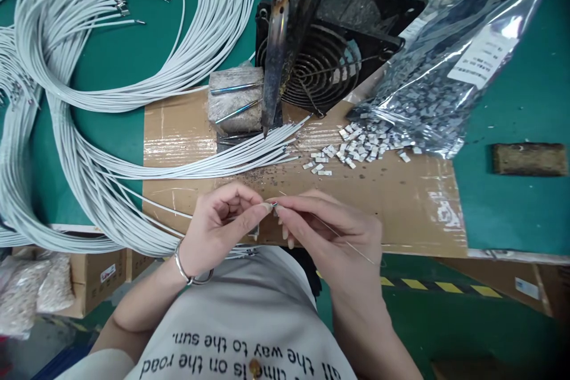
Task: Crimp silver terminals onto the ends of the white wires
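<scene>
My left hand (225,219) and my right hand (333,228) meet fingertip to fingertip over the front edge of the cardboard. A tiny shiny metal piece (275,205) sits pinched where thumbs and forefingers come together; its exact form is too small to tell. One white wire (171,208) runs in behind my left hand, its end hidden by the fingers. Across my right hand lies a thin solder wire (342,238), coming out near the fingertips. Beyond the hands, the dark, worn soldering iron (272,80) points down at a bundle of white wires (249,157).
Small metal terminals (365,145) spill from a clear bag (427,89) onto the cardboard (409,208). Behind the iron stands a black fan (320,65), beside a wrapped block (236,101). Coiled white wires (66,83) fill the left. A brown block (529,159) lies far right.
</scene>
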Tool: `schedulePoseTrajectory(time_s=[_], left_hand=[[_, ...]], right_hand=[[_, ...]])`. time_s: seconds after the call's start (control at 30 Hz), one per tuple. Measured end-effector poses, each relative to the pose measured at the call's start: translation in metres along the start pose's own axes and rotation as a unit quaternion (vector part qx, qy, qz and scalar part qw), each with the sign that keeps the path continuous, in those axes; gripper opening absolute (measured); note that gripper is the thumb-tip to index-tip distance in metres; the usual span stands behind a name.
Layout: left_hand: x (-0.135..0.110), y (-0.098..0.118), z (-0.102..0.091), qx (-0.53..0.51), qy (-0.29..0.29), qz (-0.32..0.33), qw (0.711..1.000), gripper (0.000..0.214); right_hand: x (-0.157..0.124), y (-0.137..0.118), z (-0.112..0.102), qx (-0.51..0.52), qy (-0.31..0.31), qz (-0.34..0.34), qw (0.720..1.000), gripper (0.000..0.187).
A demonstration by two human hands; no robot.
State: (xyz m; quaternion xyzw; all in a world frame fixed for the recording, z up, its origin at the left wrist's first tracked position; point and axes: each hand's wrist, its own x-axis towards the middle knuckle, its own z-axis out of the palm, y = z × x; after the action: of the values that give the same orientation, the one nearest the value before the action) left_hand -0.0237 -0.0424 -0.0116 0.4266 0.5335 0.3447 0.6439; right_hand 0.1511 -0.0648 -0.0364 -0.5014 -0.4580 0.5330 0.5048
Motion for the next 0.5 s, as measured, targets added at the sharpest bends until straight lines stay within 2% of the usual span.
schedulePoseTrajectory(time_s=[0.37,0.5], left_hand=[[-0.0009,-0.0002,0.0003,0.001,-0.002,0.015,1.0,0.018],[-0.0007,0.0005,0.0021,0.01,0.007,0.014,1.0,0.018]], right_hand=[[-0.0016,0.0029,0.0001,0.042,-0.011,0.019,0.999,0.024],[-0.0036,0.0001,0.0023,0.028,0.006,-0.003,1.0,0.028]])
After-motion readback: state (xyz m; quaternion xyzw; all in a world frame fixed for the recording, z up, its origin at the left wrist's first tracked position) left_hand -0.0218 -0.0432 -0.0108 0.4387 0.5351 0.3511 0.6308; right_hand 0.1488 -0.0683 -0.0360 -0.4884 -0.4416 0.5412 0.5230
